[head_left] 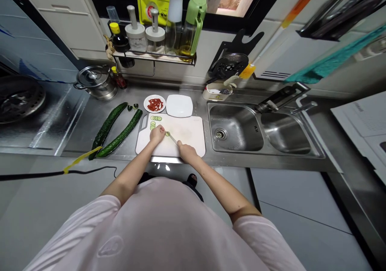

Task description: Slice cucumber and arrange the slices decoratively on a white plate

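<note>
On the white cutting board (189, 136), my right hand (187, 152) is wrapped round the handle of a small knife (173, 138). Its blade points up and left, with the tip at a cucumber slice (167, 134). Just left of that slice is my left hand (157, 134), fingers curled together; whatever they may pinch is too small to make out. Beyond it, a row of cucumber slices (156, 118) and a second small group of slices (152, 125) lie near the board's upper left. Two long cucumbers (109, 123) rest on the counter to the left, beside cut-off cucumber ends (129, 107).
Behind the board stand a plate of chopped red pieces (146, 103) and a white square plate (179, 105). A double sink (238, 128) lies to the right. At the back left are a lidded pot (96, 82) and a small bottle (120, 80), below a condiment rack (157, 58).
</note>
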A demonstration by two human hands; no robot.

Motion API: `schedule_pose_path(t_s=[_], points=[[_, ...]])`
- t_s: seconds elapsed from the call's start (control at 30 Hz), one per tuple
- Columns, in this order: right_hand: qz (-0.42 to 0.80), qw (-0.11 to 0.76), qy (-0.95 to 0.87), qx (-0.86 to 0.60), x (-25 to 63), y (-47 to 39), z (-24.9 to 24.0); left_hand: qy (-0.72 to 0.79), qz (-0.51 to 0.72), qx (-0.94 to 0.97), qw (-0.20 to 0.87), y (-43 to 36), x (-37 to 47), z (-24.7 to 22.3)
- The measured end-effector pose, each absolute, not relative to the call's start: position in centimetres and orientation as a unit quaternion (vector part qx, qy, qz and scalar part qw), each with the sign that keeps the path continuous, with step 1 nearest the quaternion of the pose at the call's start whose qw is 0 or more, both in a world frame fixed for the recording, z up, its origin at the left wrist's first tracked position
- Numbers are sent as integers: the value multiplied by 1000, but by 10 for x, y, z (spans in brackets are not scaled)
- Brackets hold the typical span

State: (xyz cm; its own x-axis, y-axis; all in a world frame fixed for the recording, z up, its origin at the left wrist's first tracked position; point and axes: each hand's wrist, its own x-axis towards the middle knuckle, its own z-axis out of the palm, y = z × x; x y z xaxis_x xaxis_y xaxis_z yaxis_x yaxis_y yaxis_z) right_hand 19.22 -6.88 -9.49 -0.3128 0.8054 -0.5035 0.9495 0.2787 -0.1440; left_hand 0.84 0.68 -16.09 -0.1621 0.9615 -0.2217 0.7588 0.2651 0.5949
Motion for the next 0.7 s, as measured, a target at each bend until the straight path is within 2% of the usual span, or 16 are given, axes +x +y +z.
schedule_pose_path(t_s=[0.3,0.7], points=[[-221,200,769,565,204,-80,-94,740,177,579,294,7,7,-162],[-221,184,779,557,202,-73,-96,740,180,579,290,8,8,-164]])
